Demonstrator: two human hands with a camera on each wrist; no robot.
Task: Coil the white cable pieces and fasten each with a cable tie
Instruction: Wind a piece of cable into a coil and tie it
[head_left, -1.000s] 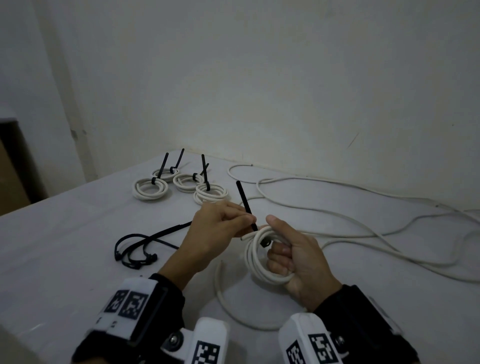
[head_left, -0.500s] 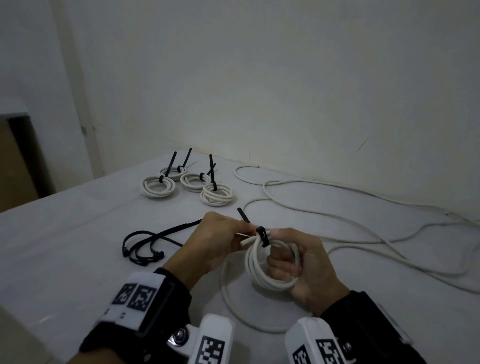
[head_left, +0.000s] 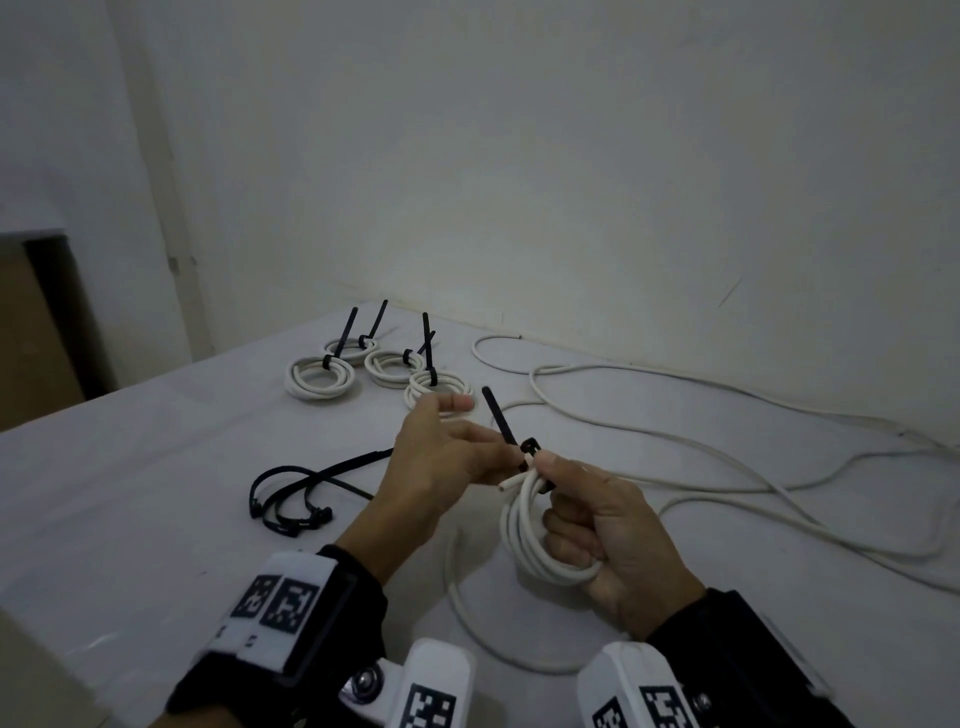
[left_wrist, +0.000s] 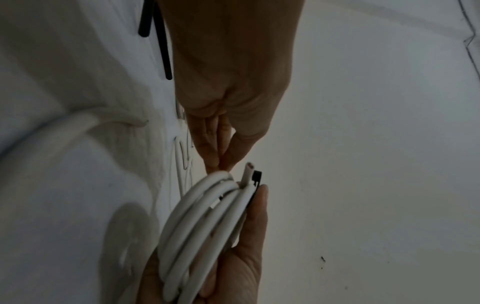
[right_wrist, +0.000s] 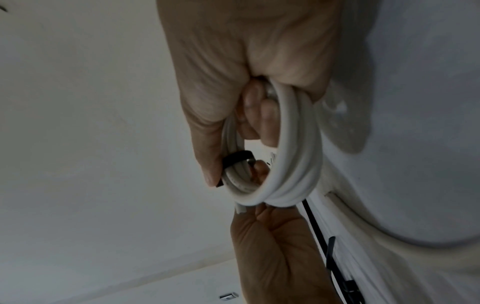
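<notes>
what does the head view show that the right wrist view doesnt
Only the head view shows four finished white cable coils with upright black ties, the bunch of spare black cable ties and the loose white cable trailing across the white table. Only the right wrist view shows the black tie band wrapping the strands from inside the loop. Both show the right hand gripping the white cable coil and the left hand beside it.

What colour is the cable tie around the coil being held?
Black cable tie, on the white coil; clearest in the head view.
</notes>
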